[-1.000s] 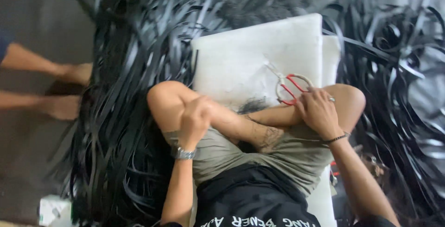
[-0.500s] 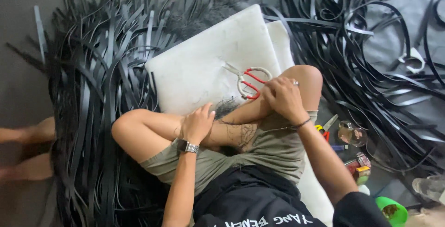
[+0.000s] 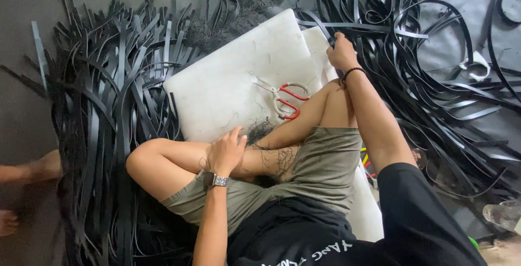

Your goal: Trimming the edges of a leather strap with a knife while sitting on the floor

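Right hand [image 3: 342, 54] grips a black strip [image 3: 315, 24] beyond the scissors [image 3: 282, 99]; left hand [image 3: 227, 154] rests open on shin.

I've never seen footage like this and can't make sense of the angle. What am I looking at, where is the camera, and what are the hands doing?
The camera sits on a person's head and looks down, so you see their own body from above: folded bare legs, olive shorts, black shirt. They sit on the floor at a white board. Red-handled scissors lie on that board, untouched. All around lie heaps of long black strips, one pile on the left and a looser tangle on the right.

The left hand, with a metal wristwatch, rests on the left leg and holds nothing. The right hand, with a dark bracelet, reaches out to the strips beyond the board's far edge and seems to pinch one strip. At the left edge, someone else's feet show.
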